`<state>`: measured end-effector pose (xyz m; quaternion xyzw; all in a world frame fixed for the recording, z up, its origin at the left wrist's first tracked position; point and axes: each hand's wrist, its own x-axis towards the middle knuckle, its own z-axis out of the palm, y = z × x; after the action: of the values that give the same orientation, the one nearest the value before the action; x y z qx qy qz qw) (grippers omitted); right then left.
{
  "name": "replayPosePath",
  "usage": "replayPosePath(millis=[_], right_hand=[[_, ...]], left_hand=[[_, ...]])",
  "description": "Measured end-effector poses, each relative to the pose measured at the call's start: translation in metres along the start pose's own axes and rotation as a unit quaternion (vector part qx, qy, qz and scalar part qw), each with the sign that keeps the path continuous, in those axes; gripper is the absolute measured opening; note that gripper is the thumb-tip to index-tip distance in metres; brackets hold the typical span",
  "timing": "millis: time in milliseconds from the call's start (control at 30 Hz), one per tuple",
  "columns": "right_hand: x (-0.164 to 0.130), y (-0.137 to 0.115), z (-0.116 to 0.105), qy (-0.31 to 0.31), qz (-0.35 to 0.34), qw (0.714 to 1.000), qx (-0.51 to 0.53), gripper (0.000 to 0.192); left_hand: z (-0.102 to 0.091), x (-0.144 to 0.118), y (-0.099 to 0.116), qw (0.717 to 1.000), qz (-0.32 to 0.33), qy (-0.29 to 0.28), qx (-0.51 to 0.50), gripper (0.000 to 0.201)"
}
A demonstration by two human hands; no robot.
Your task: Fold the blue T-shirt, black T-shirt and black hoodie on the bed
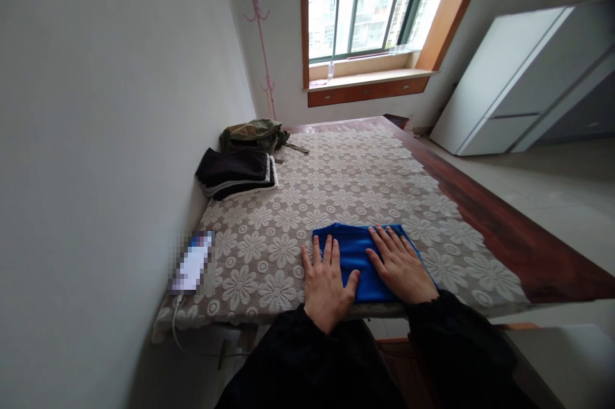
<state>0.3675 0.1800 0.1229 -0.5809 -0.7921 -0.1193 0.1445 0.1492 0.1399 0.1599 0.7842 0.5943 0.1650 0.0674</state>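
A folded blue garment with a smooth sheen lies flat near the front edge of the table. On its left side rests my left hand, palm down with the fingers spread. My right hand presses flat on the right side, fingers stretched out and thumb pointing inward. Neither hand grips anything. Between the two hands the blue cloth shows, while the parts under the palms are hidden.
A floral lace tablecloth covers the wooden table. Along the left wall are a stack of folded dark clothes, an olive backpack and a blurred phone on a white cable. A white fridge stands right.
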Motion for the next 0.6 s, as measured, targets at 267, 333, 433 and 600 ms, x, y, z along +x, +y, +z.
replayPosePath(millis=[267, 333, 433, 600], right_hand=[[0.001, -0.003, 0.001, -0.006, 0.031, 0.999, 0.033, 0.061], [0.004, -0.003, -0.001, -0.002, 0.040, 0.998, 0.054, 0.061], [0.008, -0.001, -0.013, 0.035, 0.052, 0.989, 0.130, 0.059], [-0.025, -0.018, -0.053, 0.201, 0.144, 0.887, 0.390, 0.037]], left_hand=[[-0.005, 0.001, 0.002, 1.000, -0.004, -0.003, -0.023, 0.078], [-0.008, 0.002, 0.000, 0.999, -0.003, -0.009, -0.047, 0.076], [-0.013, 0.002, -0.008, 0.996, -0.028, -0.007, -0.086, 0.068], [-0.021, -0.014, -0.032, 0.987, -0.118, 0.027, -0.103, 0.067]])
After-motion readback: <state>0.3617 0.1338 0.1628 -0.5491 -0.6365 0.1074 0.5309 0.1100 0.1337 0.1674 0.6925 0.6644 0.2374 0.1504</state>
